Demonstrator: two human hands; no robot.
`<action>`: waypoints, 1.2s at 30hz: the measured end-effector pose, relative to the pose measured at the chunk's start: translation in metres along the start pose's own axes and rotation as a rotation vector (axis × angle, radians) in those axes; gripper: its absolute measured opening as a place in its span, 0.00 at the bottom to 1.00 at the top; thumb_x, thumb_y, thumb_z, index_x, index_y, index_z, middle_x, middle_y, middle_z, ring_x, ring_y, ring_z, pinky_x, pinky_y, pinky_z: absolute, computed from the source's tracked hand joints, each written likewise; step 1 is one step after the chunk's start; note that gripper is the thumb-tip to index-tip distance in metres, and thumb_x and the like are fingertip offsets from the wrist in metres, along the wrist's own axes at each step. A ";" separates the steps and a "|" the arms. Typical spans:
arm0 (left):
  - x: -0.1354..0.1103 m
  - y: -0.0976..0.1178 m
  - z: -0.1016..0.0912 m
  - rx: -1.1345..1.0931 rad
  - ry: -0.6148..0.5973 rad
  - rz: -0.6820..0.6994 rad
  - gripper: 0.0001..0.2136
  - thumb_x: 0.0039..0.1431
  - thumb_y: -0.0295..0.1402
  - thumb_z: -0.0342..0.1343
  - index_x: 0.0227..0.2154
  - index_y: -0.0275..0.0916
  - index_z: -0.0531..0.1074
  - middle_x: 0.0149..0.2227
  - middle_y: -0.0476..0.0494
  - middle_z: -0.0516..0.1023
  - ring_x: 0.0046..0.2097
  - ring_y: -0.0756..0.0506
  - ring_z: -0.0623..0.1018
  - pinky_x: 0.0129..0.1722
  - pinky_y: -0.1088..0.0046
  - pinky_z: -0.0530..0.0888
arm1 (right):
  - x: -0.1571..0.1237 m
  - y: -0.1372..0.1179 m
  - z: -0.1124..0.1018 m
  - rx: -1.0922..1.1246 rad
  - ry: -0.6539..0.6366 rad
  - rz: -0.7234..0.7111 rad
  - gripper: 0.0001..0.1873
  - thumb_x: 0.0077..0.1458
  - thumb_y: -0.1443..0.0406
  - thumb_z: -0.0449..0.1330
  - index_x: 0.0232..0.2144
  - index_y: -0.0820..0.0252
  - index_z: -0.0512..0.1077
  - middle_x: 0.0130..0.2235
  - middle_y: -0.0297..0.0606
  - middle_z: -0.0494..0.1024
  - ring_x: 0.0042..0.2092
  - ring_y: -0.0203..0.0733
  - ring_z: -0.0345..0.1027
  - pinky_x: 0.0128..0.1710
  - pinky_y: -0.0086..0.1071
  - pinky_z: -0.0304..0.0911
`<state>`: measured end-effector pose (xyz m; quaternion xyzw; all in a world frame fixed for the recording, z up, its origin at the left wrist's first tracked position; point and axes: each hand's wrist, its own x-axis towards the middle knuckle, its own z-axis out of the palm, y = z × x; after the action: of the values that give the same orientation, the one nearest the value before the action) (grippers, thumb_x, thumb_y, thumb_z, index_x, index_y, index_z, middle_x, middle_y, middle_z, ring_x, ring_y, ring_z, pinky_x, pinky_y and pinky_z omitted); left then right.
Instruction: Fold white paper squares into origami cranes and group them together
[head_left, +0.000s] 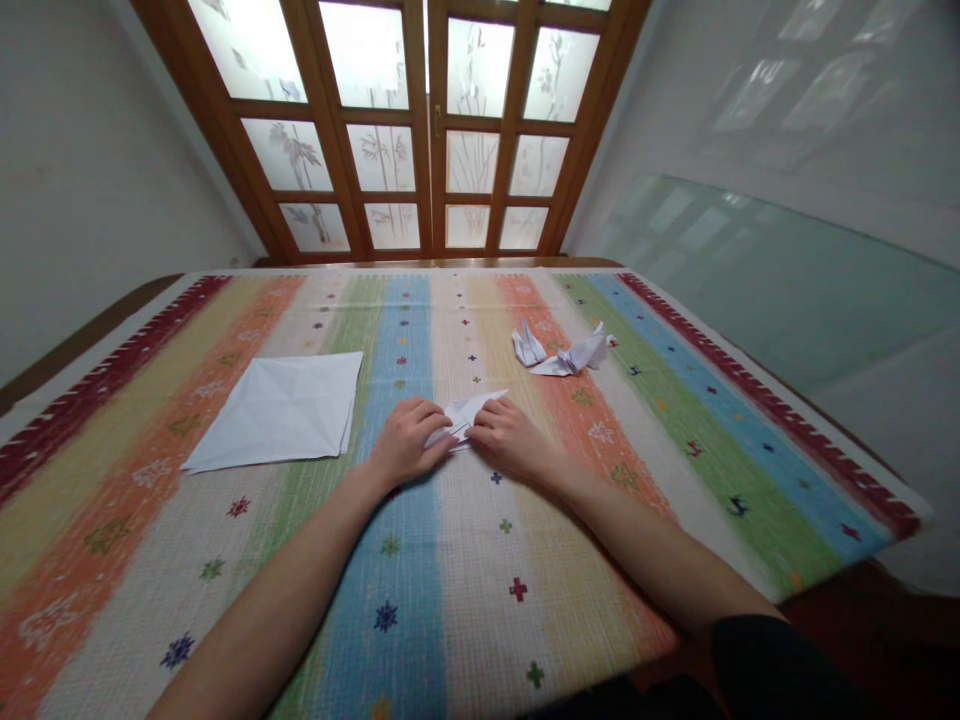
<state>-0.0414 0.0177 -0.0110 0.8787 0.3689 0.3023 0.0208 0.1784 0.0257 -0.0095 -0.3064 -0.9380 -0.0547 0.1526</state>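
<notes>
- From where I stand, I see two bare hands at work on a striped tablecloth point(480, 600). Between their fingertips, flat against the cloth, is a small piece of folded white paper point(466, 408).
- The left hand point(409, 437) has its fingers curled over the paper's left side, thumb along the near edge. The right hand point(510, 435) pinches the other side, fingers bunched, and a pointed tip juts out beyond them.
- Well to the left of the left fingers lies a flat stack of white sheets point(277, 410). Beyond the right fingers, to their right, sit a small folded paper shape point(529, 346) and a larger, winged one point(581, 353).
- The paper looks very light and thin, probably crisp along its creases and easy to crumple or tear. I judge it best held lightly by its edges and folded layers, with the loose points left unpressed.
- The fingers cover much of the paper, so its inner folds and layers are hard to make out. I cannot count the stacked sheets, and the two shapes partly run together.
</notes>
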 end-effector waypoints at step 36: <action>0.015 -0.008 -0.028 -0.193 -0.412 -0.460 0.10 0.57 0.37 0.53 0.23 0.40 0.65 0.26 0.48 0.70 0.30 0.47 0.69 0.31 0.71 0.64 | 0.011 0.000 -0.003 0.456 -0.010 0.710 0.06 0.52 0.66 0.65 0.34 0.60 0.74 0.27 0.31 0.75 0.30 0.36 0.66 0.36 0.32 0.52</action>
<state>-0.0532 0.0281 0.0180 0.8091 0.5154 0.1390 0.2459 0.1710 0.0309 -0.0035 -0.5692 -0.7630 0.2117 0.2213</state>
